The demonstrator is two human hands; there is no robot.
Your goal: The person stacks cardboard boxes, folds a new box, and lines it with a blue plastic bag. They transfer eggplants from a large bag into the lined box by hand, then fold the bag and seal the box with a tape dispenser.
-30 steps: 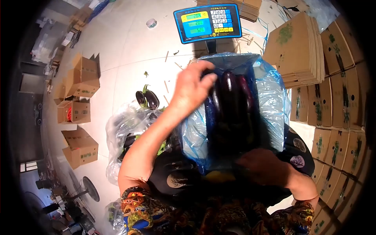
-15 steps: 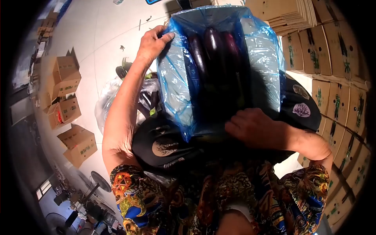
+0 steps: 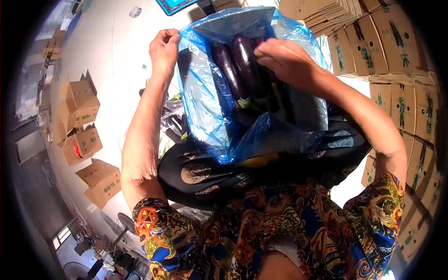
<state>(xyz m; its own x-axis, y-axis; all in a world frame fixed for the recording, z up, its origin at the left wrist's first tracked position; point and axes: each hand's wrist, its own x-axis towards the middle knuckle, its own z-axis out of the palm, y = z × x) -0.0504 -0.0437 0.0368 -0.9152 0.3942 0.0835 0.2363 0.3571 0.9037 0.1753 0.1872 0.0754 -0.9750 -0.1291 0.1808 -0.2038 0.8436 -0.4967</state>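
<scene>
A box lined with a blue plastic bag (image 3: 203,100) rests against my lap, its liner folded out over the sides. Several dark purple eggplants (image 3: 242,56) lie lengthwise inside, green stem ends toward me. At the far left corner my left hand (image 3: 164,51) pinches the edge of the blue liner. My right hand (image 3: 290,60) is over the far right part of the box, fingers loosely bent and pointing left, overlapping the rightmost eggplant. The near flap of the liner bunches up over the stem ends.
Flat cardboard sheets (image 3: 322,16) are stacked at the far right, beside a wall of printed cartons (image 3: 366,49). Open cartons (image 3: 84,105) stand on the floor at left. A clear plastic bag (image 3: 171,122) with more eggplants lies left of my lap. A blue-edged device (image 3: 175,5) is ahead.
My right hand has moved from the near edge of the box up over the eggplants' far ends. My left hand has shifted slightly left with the liner, and the near flap now stands higher.
</scene>
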